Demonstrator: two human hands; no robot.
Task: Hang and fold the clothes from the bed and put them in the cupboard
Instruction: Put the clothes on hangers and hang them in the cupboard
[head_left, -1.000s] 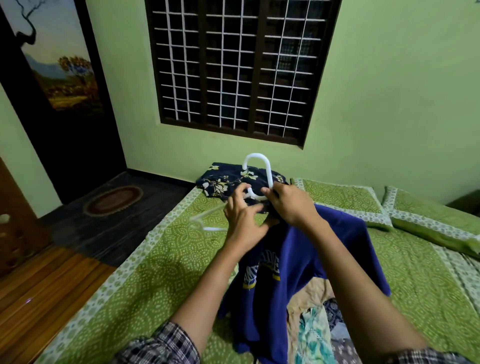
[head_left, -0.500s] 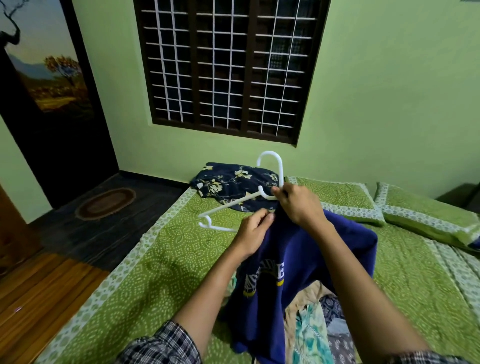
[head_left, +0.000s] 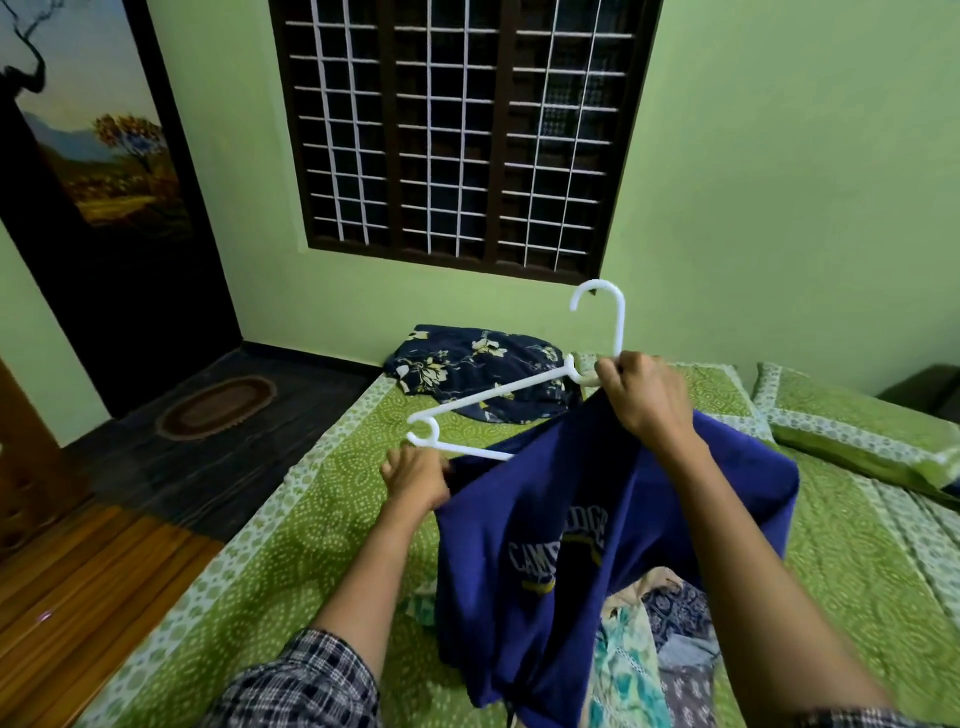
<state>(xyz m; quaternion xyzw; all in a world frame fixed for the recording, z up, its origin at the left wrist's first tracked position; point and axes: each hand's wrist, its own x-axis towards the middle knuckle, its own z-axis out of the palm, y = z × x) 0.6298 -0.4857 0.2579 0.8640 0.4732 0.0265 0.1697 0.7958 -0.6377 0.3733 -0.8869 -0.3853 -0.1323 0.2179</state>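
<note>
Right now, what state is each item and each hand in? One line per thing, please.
White hanger: held up above the bed, one arm bare, the other inside the shirt.
Blue shirt: partly on the hanger, hanging crumpled.
Left hand: gripping the shirt's edge.
Right hand: gripping the hanger neck and shirt.
Floral garment: lying unfolded on the bed.
Clothes pile: unfolded, beneath the shirt.

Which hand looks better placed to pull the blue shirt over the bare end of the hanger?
The left hand, probably. It grips the shirt edge just below the hanger's bare left end. The right hand is busy holding the hanger's neck and the shirt's top.
</note>
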